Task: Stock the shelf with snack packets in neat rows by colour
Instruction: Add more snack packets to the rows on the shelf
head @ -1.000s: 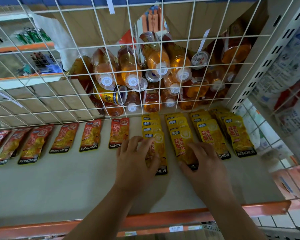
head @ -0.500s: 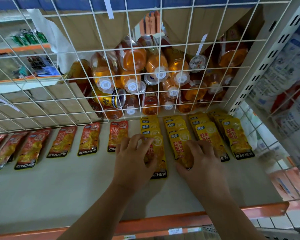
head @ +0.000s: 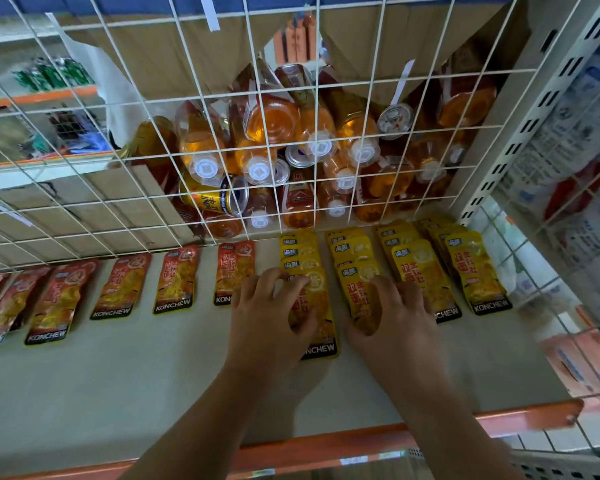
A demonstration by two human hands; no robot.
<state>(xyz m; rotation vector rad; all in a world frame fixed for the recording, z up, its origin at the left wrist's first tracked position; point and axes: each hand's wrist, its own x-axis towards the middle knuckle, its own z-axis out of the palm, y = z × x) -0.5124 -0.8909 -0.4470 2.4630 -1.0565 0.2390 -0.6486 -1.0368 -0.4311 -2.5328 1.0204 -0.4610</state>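
Yellow snack packets (head: 420,268) lie in several overlapping rows at the right of the white shelf (head: 125,386). Red packets (head: 176,278) lie flat side by side along the back, from the middle to the left edge. My left hand (head: 269,313) lies on the front yellow packet (head: 317,306) of the leftmost yellow row, fingers and thumb curled at its left edge. My right hand (head: 394,323) lies on the front packet (head: 359,296) of the second yellow row, fingers bent over it, thumb at its lower end.
A white wire grid (head: 125,161) forms the shelf's back wall, with orange drink bottles (head: 267,123) and cans piled in a box behind it. An orange rail (head: 326,448) edges the front. Another wire panel (head: 534,271) closes the right side, with more goods beyond it.
Both hands stay on the same two front yellow packets; their fingers have curled more over them. The view has shifted slightly.
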